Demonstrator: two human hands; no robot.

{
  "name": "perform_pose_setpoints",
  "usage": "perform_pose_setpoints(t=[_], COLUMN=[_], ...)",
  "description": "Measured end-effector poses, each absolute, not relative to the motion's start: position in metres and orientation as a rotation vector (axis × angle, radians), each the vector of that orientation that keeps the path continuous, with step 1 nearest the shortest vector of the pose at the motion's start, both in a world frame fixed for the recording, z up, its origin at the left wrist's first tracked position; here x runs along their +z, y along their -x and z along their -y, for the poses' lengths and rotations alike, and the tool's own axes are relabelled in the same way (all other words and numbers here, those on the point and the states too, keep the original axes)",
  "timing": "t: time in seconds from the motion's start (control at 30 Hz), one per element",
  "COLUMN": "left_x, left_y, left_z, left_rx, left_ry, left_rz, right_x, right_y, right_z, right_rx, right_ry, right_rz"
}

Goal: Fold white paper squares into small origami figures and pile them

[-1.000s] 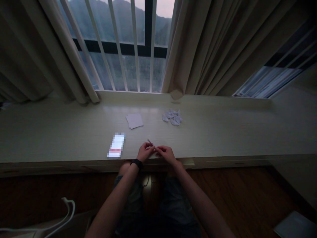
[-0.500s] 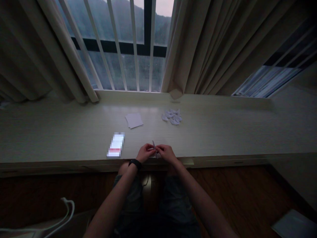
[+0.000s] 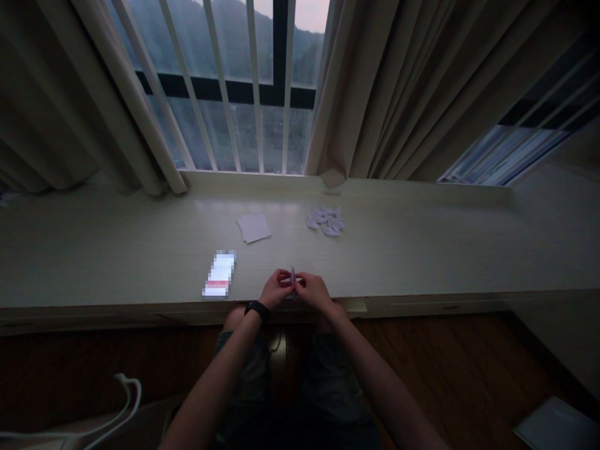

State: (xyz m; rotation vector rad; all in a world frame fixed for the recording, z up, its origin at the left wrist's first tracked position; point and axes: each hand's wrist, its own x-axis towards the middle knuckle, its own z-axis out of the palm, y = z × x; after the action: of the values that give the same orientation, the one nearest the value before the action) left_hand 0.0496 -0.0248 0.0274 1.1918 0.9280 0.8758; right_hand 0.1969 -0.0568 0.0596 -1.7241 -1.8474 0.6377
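Note:
At the front edge of the pale desk, my left hand (image 3: 277, 288) and my right hand (image 3: 312, 290) meet, fingers closed on a small folded piece of paper (image 3: 293, 275). It stands roughly upright between my fingertips, and its lower part is mostly hidden by them. A dark band circles my left wrist. Beyond my hands lie a short stack of square paper sheets (image 3: 254, 227) and, to its right, a pile of small folded paper pieces (image 3: 327, 221). The phone (image 3: 219, 274), its screen lit and blurred out, rests left of my left hand.
The long pale desk (image 3: 422, 250) runs beneath a barred window (image 3: 225, 131) with curtains (image 3: 384, 94) on both sides. My legs are under its front edge. A white cord (image 3: 134, 400) shows at lower left, and a pale flat object (image 3: 557, 425) lies on the floor at lower right.
The folded paper has turned slightly more upright between my fingers. My right hand has shifted a little to the left; the things on the desk have stayed put.

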Motion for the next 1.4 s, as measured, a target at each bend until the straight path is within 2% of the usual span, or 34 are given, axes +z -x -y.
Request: perform_pose_setpoints(t=[0.17, 0.33, 0.5, 0.73, 0.87, 1.17, 1.4], left_x=[0.025, 0.029, 0.029, 0.036, 0.037, 0.022, 0.027], left_y=[-0.053, -0.051, -0.048, -0.049, -0.052, -0.043, -0.038], left_z=[0.026, 0.025, 0.025, 0.026, 0.026, 0.016, 0.012], left_rx=[0.925, 0.954, 0.831, 0.927, 0.982, 0.906, 0.837], left_ry=[-1.301, -1.371, -1.376, -1.235, -1.04, -0.992, -0.939], left_rz=[-0.969, -1.181, -1.148, -1.167, -1.063, -1.08, -1.03], right_x=[0.056, 0.052, 0.044, 0.029, 0.019, -0.007, -0.004], right_y=[-0.195, -0.197, -0.202, -0.206, -0.21, -0.216, -0.223], right_z=[0.059, 0.056, 0.051, 0.049, 0.048, 0.037, 0.037], right_rx=[0.542, 0.598, 0.772, 1.24, 1.328, 1.291, 1.368], right_ry=[1.839, 1.78, 1.681, 1.386, 1.265, 1.294, 1.241], right_rz=[1.855, 1.786, 1.572, 1.095, 0.893, 0.897, 0.993])
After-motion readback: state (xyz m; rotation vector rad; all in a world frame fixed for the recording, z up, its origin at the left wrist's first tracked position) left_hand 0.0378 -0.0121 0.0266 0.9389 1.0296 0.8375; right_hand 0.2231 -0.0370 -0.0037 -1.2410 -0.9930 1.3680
